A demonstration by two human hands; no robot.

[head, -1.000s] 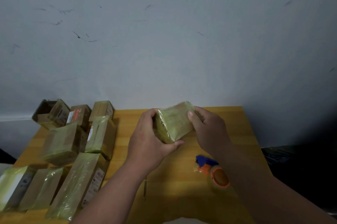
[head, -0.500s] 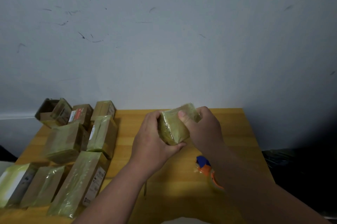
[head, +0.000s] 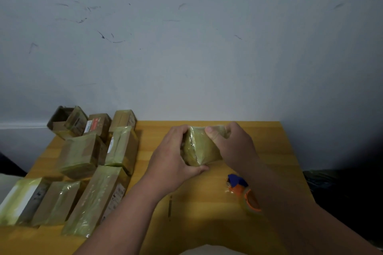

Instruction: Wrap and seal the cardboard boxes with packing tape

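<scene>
Box (head: 202,149), tape-wrapped, held above table (head: 269,151) at frame centre. Left hand (head: 174,161) gripped left end, thumb beneath; right hand (head: 234,147) gripped upper right, thumb on top. Long axis ran lower left to upper right. Tape dispenser (head: 242,190) lay nearer right arm.

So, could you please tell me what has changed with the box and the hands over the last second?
The right hand slid over the wrapped box, its thumb moving toward the left hand, and the box turned slightly. Both hands still grip it; the tape dispenser and the stacked boxes stayed put.
</scene>
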